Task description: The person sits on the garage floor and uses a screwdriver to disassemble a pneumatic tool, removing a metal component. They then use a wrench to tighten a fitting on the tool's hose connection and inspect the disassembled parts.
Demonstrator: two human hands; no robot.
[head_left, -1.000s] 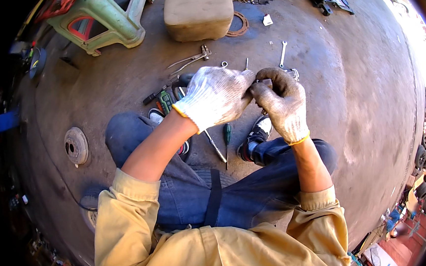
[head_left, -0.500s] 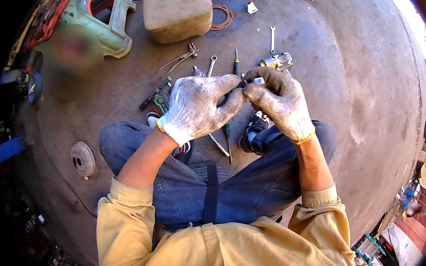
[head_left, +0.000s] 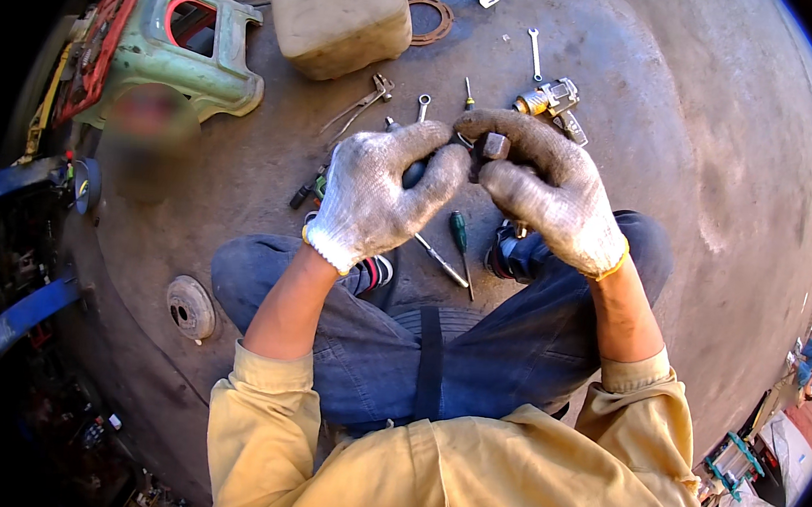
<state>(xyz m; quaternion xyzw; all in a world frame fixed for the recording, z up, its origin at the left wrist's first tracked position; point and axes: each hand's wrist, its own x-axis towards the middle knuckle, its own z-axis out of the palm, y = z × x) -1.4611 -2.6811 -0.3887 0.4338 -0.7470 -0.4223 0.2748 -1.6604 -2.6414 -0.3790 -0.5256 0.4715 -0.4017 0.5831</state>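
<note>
Both my hands wear off-white knitted gloves and meet in front of me above the floor. My left hand (head_left: 373, 185) is closed, thumb and forefinger pinching a dark rounded piece (head_left: 415, 173) that is mostly hidden. The fingers of my right hand (head_left: 562, 180) curl around a small metal piece with a hexagonal end (head_left: 495, 146). Whether the two pieces are joined cannot be made out. Below the hands lie a green-handled screwdriver (head_left: 459, 231) and a silver bar (head_left: 441, 261). Beyond them are a combination wrench (head_left: 424, 104) and a yellow-and-silver air tool (head_left: 547, 98).
Pliers (head_left: 360, 102) and another wrench (head_left: 535, 55) lie farther off. A beige block-like seat (head_left: 340, 23), a rusty ring (head_left: 431, 22) and a green stool (head_left: 161, 59) stand at the far left. A round metal cover (head_left: 190, 308) lies by my left knee.
My right thumb and forefinger have spread a little, and the hexagonal end shows more. The whole view has shifted slightly, with the floor tools appearing farther right.
</note>
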